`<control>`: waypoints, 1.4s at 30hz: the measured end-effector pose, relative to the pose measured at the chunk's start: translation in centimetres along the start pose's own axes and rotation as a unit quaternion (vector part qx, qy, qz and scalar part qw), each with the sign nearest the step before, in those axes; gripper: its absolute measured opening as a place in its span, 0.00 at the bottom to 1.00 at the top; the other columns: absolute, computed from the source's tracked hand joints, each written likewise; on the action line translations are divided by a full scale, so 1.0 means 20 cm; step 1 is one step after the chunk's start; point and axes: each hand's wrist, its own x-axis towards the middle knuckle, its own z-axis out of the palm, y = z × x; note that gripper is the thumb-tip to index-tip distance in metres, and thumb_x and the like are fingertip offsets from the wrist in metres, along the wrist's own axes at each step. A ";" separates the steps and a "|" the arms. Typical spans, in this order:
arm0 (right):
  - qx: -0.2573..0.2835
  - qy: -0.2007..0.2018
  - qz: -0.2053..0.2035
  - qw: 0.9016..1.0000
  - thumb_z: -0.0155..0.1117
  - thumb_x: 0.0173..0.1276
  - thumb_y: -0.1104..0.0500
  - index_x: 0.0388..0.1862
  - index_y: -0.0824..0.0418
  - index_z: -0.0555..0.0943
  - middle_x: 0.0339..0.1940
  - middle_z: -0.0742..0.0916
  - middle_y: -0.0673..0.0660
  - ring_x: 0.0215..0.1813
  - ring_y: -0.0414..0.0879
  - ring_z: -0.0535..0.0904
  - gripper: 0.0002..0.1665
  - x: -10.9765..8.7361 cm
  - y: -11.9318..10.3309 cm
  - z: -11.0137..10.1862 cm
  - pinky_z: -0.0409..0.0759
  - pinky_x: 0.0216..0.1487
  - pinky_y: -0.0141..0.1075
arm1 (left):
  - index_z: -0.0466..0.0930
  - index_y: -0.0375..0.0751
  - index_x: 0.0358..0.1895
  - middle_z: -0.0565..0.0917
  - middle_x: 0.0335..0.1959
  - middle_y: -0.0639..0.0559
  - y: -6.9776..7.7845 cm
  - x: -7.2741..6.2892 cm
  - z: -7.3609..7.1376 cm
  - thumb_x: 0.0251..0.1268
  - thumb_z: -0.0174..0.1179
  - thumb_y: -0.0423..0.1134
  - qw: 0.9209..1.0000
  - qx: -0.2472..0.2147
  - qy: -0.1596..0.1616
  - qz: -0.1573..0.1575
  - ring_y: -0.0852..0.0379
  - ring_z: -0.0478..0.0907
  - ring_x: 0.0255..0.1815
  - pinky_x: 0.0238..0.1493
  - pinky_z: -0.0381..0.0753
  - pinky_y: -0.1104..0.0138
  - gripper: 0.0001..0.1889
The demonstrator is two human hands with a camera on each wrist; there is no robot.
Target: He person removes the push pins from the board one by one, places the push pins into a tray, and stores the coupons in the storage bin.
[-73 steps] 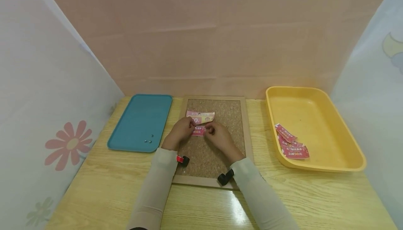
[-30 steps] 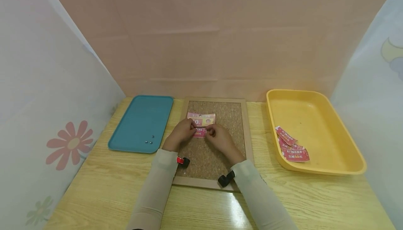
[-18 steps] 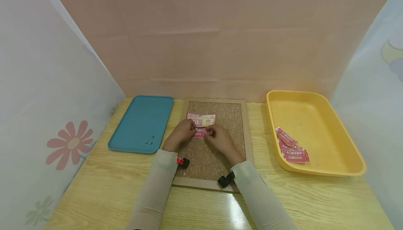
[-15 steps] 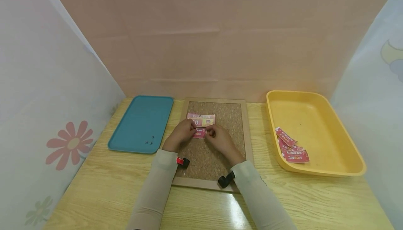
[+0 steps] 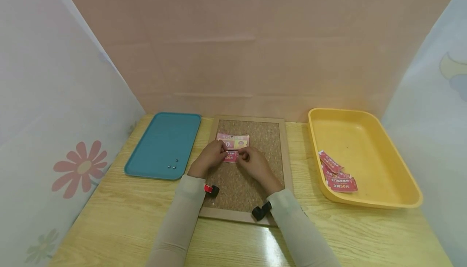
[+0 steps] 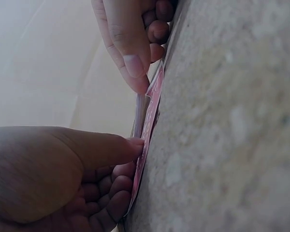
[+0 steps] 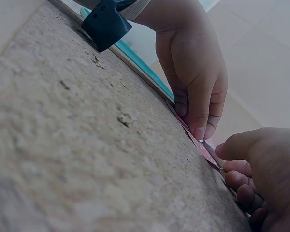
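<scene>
On the cork board (image 5: 237, 190), an upper pink-and-yellow coupon (image 5: 238, 142) lies above a lower red coupon (image 5: 230, 157). A thumbtack (image 5: 231, 137) sits near the upper coupon's top edge. My left hand (image 5: 208, 158) has thumb and finger together at the lower coupon's left part. A small bright spot, apparently another thumbtack (image 7: 201, 140), shows at those fingertips in the right wrist view. My right hand (image 5: 255, 165) pinches the upper coupon's lower edge, which stands lifted off the lower coupon (image 6: 146, 145) in the left wrist view. Fingers partly cover both coupons.
Left of the board lies a blue tray (image 5: 164, 141) with several small thumbtacks (image 5: 172, 167). A yellow bin (image 5: 368, 161) stands to the right, with several red coupons (image 5: 341, 184) against its near left side. A peach cloth wall (image 5: 251, 56) rises behind the table (image 5: 120, 218).
The upper coupon's lower edge, curled up at first, now looks flatter. Both hands have stayed almost in place at the coupons. The head view has shifted slightly.
</scene>
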 end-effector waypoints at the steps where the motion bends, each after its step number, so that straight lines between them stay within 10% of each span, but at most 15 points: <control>1: 0.000 0.001 0.000 1.000 0.64 0.66 0.57 0.48 0.58 0.83 0.32 0.79 0.50 0.33 0.43 0.73 0.13 0.00 0.00 0.00 0.73 0.34 0.37 | 0.78 0.38 0.43 0.76 0.35 0.49 0.00 0.00 0.00 0.70 0.59 0.38 1.000 0.000 0.000 0.000 0.54 0.72 0.35 0.40 0.75 0.61 0.07; 42: 0.003 0.015 -0.016 1.000 0.67 0.65 0.58 0.46 0.59 0.83 0.30 0.79 0.50 0.31 0.43 0.73 0.12 0.00 0.01 0.00 0.73 0.33 0.38 | 0.80 0.38 0.40 0.78 0.32 0.50 -0.04 0.03 0.03 0.68 0.61 0.39 0.999 -0.029 0.013 -0.006 0.56 0.74 0.32 0.35 0.76 0.63 0.07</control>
